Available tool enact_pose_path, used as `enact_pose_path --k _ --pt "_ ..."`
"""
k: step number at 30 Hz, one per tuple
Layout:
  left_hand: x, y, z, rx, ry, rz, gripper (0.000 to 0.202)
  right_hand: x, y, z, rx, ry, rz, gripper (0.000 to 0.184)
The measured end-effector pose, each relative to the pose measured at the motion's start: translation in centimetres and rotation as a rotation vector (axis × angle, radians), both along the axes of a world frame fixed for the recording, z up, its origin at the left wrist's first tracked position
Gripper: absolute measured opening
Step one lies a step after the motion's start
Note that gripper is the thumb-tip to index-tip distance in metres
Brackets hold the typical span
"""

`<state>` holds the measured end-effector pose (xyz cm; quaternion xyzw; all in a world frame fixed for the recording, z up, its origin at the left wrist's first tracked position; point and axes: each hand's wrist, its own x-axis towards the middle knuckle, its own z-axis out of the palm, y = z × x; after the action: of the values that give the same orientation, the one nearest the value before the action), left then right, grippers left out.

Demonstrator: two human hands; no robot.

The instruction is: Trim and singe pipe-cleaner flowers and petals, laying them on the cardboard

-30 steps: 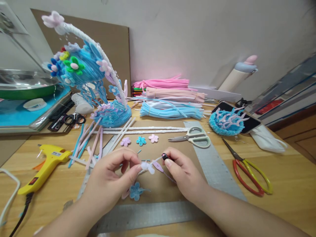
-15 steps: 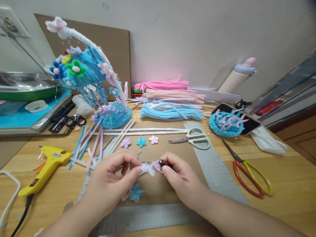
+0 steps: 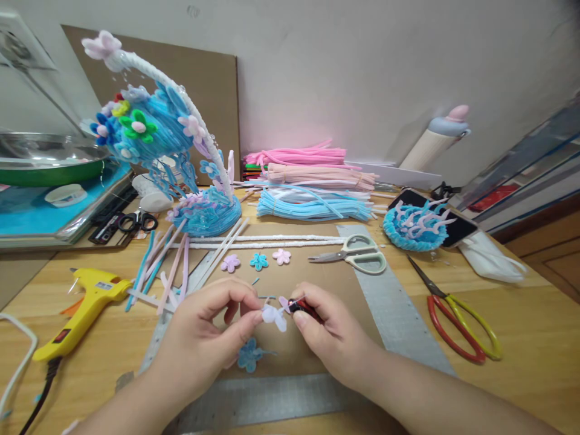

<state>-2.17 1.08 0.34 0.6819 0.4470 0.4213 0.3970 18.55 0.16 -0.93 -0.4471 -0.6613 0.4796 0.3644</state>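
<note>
Over the brown board (image 3: 312, 353), my left hand (image 3: 206, 332) pinches a pale white pipe-cleaner flower (image 3: 275, 316) between thumb and fingertips. My right hand (image 3: 333, 332) is closed around a small red tool with a black end (image 3: 304, 309), its kind partly hidden by the fingers. That end is beside the flower; whether they touch I cannot tell. Just behind the white flower shows a lilac petal shape (image 3: 285, 303). Below my left hand lies a blue flower (image 3: 249, 355) with a stem. Farther up lie a lilac flower (image 3: 231, 263), a blue-green flower (image 3: 258, 261) and a pink flower (image 3: 281, 257).
Grey-handled scissors (image 3: 357, 254) and red-and-yellow-handled scissors (image 3: 457, 320) lie to the right. A yellow glue gun (image 3: 84, 308) is at left. Pipe-cleaner bundles (image 3: 312, 205) stack by the wall, near a tall blue flowered craft piece (image 3: 154, 133). A blue round piece (image 3: 414, 226) sits beside a phone (image 3: 462, 229).
The white flower has shifted slightly right and turned. My right hand has tilted, so more of the red tool shows. The strand stretched between the hands no longer shows.
</note>
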Motion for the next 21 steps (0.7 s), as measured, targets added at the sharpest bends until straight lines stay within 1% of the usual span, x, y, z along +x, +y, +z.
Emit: enact_pose_path --k 3,7,9,12,16,21 --pt "0.1 -0.02 0.16 0.0 -0.007 0.005 0.006 -0.03 0.04 0.06 0.009 -0.003 -0.004 0.011" --pt "0.44 -0.04 0.57 0.006 -0.048 0.056 0.006 0.09 -0.15 0.15 0.035 -0.008 -0.014 0.016" --pt "0.53 -0.07 0.66 0.003 -0.065 0.073 0.006 0.17 -0.27 0.09 0.048 -0.017 -0.025 0.015" --pt "0.47 -0.1 0.49 -0.023 -0.063 0.047 0.005 0.23 -0.35 -0.11 0.073 -0.041 -0.036 0.011" --pt "0.25 -0.06 0.12 -0.073 -0.079 0.007 0.004 0.3 -0.32 -0.27 0.126 -0.068 -0.036 0.009" --pt "0.21 -0.02 0.18 -0.065 -0.084 -0.008 0.005 0.38 -0.26 -0.2 0.162 -0.09 -0.032 0.007"
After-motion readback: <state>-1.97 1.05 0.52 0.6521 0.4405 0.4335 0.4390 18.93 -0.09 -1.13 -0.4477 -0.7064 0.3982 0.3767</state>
